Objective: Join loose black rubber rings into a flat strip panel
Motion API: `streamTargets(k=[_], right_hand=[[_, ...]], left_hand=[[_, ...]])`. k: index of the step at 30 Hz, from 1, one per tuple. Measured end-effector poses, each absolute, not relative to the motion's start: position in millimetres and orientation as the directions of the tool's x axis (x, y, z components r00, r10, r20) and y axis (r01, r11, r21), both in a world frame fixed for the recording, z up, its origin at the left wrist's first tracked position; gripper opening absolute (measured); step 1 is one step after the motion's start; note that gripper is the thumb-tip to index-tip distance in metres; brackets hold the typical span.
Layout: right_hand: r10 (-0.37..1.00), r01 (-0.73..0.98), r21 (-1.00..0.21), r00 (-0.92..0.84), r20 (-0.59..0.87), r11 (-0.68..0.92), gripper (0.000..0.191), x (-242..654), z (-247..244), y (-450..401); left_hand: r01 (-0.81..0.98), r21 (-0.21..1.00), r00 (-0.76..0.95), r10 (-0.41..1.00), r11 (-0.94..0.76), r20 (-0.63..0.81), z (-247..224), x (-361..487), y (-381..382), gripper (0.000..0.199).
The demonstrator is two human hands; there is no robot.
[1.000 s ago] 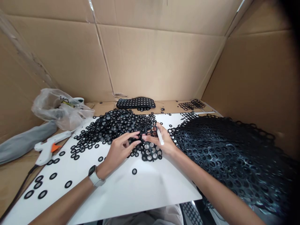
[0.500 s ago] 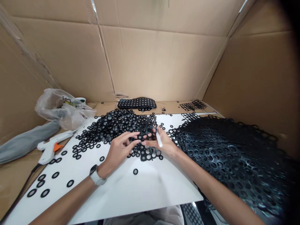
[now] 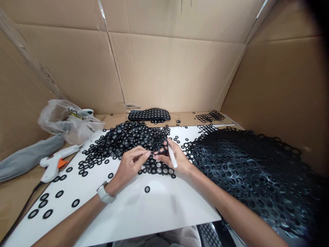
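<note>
Over the white board (image 3: 128, 209), my left hand (image 3: 132, 163) is closed, thumb and forefinger pinched on a small black piece at the edge of a black ring mesh (image 3: 162, 148). Directly beside it my right hand (image 3: 178, 159) is closed around the same mesh and also keeps a white pen-shaped tool (image 3: 172, 156) against the palm. The tool's tip is hidden. Behind and left of the hands lies a heap of loose black rings (image 3: 125, 137). Under the hands, more joined rings (image 3: 159, 168) rest on the board.
A large pile of black ring mesh (image 3: 246, 171) covers the right side. On the left lie a white glue gun (image 3: 52, 166) with a cord, a grey cloth roll (image 3: 31, 156) and a clear plastic bag (image 3: 69, 120). A rolled dotted strip (image 3: 149, 115) lies at the back by the cardboard wall (image 3: 174, 68).
My left thumb and forefinger have closed together in a pinch at the mesh edge; they were more apart before. The view has shifted slightly.
</note>
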State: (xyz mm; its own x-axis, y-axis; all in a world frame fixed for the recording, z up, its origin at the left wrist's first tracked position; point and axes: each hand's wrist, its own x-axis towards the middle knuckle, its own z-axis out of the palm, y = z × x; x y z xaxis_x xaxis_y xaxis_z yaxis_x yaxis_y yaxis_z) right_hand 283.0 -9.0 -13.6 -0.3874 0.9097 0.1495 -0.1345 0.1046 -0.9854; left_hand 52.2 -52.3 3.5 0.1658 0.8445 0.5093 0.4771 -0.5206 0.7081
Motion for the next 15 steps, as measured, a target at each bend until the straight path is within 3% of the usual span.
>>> streamTargets(k=[5,9,15], right_hand=[[0.931,-0.160,-0.983,-0.336,0.140,0.090,0.062,290.6,-19.2,2.7],[0.956,-0.162,-0.984,-0.269,0.115,0.072,0.061,295.9,-20.2,11.1],[0.963,-0.150,-0.987,-0.251,0.094,0.058,0.058,291.2,-15.3,2.7]], left_hand=[[0.559,0.665,-0.009,0.798,-0.495,0.602,6.0,29.0,-37.2,0.032],[0.636,0.561,0.101,0.778,-0.530,0.620,2.9,16.8,-29.1,0.022],[0.637,0.484,0.203,0.737,-0.600,0.645,-2.6,33.6,-41.4,0.028]])
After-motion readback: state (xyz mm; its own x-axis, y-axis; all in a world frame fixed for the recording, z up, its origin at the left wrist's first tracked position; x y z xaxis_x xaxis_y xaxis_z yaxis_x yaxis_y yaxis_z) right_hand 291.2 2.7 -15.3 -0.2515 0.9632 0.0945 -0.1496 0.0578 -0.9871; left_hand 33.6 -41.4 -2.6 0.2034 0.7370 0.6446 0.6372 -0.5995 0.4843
